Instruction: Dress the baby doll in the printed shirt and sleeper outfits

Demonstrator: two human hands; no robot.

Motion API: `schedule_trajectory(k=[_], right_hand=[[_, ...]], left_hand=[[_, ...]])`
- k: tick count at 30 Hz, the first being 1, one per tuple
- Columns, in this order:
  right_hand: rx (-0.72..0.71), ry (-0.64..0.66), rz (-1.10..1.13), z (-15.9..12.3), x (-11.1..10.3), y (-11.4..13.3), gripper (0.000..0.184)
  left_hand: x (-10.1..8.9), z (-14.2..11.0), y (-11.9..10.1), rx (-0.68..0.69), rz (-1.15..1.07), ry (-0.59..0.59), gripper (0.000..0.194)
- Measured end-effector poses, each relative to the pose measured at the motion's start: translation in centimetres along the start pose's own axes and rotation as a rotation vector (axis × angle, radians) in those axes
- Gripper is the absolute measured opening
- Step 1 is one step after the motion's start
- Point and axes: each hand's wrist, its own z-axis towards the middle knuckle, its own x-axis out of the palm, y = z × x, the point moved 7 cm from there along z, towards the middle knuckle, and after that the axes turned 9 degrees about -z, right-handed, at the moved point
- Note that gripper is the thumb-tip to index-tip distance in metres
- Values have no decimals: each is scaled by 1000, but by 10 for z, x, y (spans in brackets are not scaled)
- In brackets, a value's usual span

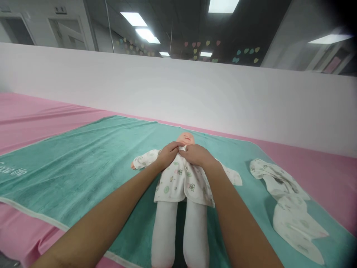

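A baby doll (187, 138) lies on its back on a teal towel (92, 163), head away from me, white cloth legs toward me. It wears a white printed shirt (181, 182). My left hand (168, 154) and my right hand (196, 154) meet at the doll's chest just under its chin. Both have their fingers pinched on the shirt's front near the collar.
A crumpled pair of white printed baby trousers (287, 208) lies on the towel to the right of the doll. The towel covers a pink sheet (33, 115). A low white wall (195, 93) runs along the far side.
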Motion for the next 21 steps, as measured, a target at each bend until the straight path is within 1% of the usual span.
schedule_trajectory(k=[10,14,21], right_hand=[[29,-68,50,5,1,-4,43],[16,-100,52,6,1,-5,44],[25,-110,72,7,3,-7,42]], left_hand=[[-1,0,1,8,-4,-17,38],[-1,0,2,12,-2,-20,37],[-1,1,3,-2,12,-16,38]])
